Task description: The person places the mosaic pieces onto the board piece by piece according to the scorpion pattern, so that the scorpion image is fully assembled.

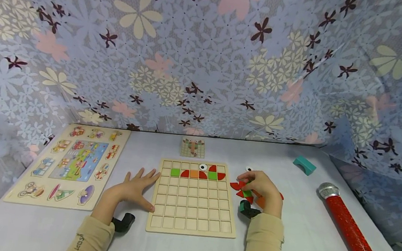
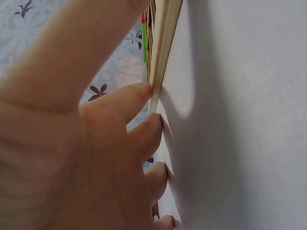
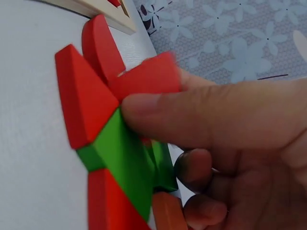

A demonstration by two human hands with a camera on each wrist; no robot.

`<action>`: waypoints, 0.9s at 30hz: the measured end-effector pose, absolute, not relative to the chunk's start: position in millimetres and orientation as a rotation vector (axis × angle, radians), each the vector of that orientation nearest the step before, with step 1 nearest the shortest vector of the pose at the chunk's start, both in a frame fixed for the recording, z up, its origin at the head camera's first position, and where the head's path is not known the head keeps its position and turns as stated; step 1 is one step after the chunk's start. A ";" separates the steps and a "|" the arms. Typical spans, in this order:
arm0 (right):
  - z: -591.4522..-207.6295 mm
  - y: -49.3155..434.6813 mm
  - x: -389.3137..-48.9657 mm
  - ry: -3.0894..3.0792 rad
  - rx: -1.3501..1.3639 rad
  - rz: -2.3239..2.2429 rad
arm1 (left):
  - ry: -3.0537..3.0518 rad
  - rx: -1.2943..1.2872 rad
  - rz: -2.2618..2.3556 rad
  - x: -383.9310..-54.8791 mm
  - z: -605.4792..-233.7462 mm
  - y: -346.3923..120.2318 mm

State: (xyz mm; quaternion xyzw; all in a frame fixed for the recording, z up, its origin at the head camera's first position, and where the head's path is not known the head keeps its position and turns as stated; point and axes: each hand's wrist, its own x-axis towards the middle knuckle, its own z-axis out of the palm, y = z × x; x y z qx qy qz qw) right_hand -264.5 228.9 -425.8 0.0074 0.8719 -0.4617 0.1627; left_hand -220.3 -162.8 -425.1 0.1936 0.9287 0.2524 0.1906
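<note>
In the head view a square wooden grid board (image 1: 188,225) lies in the middle of the table. Its top rows hold green, red and orange tiles and a round eye tile (image 1: 203,167). My left hand (image 1: 134,190) is spread at the board's left edge, thumb and index fingertip right against it. On the right, my right hand (image 1: 262,186) is over a small pile of loose tiles. The right wrist view has its thumb and a finger pinching a red tile (image 3: 149,77). Under it lie a green tile (image 3: 125,160), red tiles (image 3: 81,103) and an orange one (image 3: 168,211).
A wooden picture puzzle (image 1: 13,196) lies on the left. Behind the grid board is a small pattern card (image 1: 193,148). A teal arch block (image 1: 304,165) and a red toy microphone (image 1: 353,232) lie on the right. Flowered cloth (image 1: 209,59) hangs behind the table.
</note>
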 end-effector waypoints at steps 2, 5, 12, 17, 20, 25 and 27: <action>-425.8 229.6 -264.6 2.476 0.030 -1.326 | 2.611 0.544 0.707 -220.2 -425.2 -162.7; -424.8 229.8 -264.6 2.478 0.041 -1.337 | 2.611 0.540 0.708 -220.1 -425.3 -162.2; -416.1 223.3 -262.9 2.534 0.067 -1.381 | 2.613 0.540 0.702 -218.8 -424.6 -160.8; -408.4 213.0 -264.6 2.561 0.103 -1.378 | 2.618 0.535 0.702 -218.8 -423.4 -161.6; -404.9 206.1 -267.0 2.580 0.113 -1.383 | 2.618 0.536 0.708 -218.9 -423.0 -161.8; -398.5 190.9 -270.6 2.636 0.044 -1.360 | 2.612 0.529 0.707 -220.1 -424.2 -161.9; -395.9 183.4 -272.4 2.646 0.004 -1.361 | 2.613 0.526 0.703 -220.9 -425.1 -161.5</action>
